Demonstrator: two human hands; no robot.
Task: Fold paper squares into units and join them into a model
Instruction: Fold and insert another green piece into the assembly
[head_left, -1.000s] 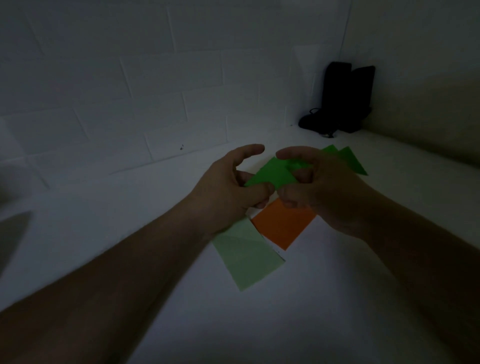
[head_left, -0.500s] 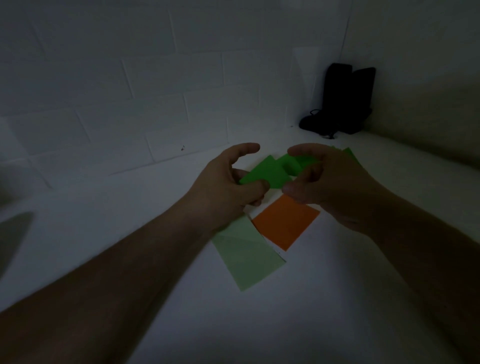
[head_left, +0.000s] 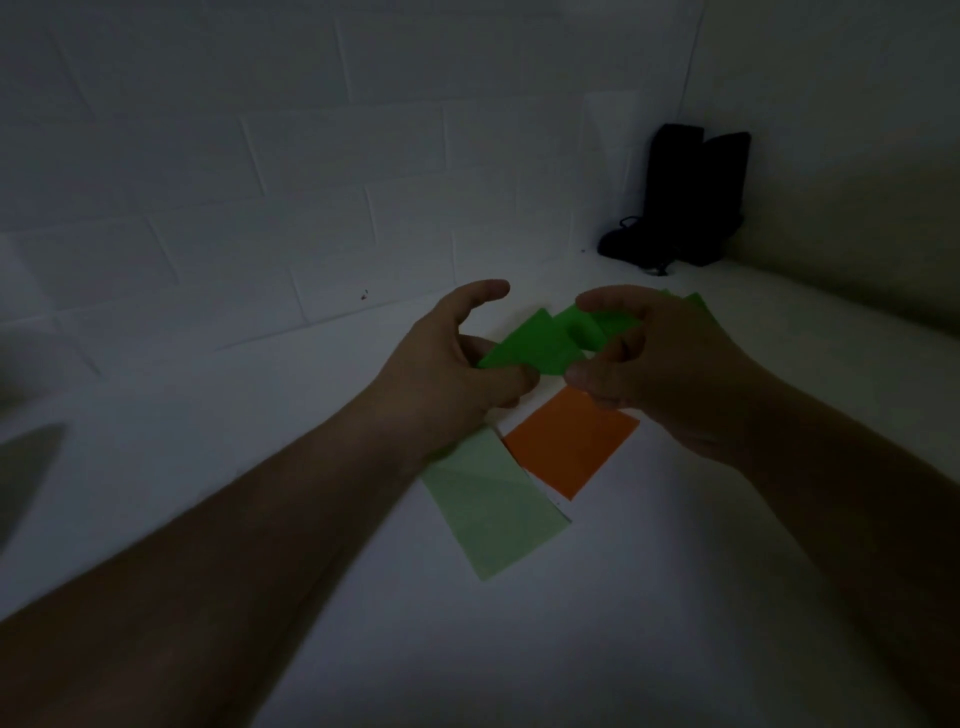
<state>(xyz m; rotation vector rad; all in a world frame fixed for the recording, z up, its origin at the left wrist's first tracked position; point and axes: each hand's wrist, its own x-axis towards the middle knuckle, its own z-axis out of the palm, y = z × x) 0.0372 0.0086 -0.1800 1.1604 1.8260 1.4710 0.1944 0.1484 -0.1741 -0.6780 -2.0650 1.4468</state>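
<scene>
A bright green folded paper unit (head_left: 540, 345) is held in the air above the white surface, between both hands. My left hand (head_left: 457, 374) pinches its left corner between thumb and fingers. My right hand (head_left: 660, 364) grips its right part, the index finger curled over the top and the thumb below. Under the hands lie an orange paper square (head_left: 569, 441) and a pale green creased square (head_left: 493, 509), side by side and touching. More green paper (head_left: 696, 302) peeks out behind my right hand.
The white surface (head_left: 623, 623) runs back to a white brick wall (head_left: 260, 182) and a corner. A black object with a cord (head_left: 685, 202) stands in that corner at the back right. The light is dim.
My right hand has shifted right and up along the green unit, pulling part of it open. The orange square below shows more. My left hand keeps its pinch.
</scene>
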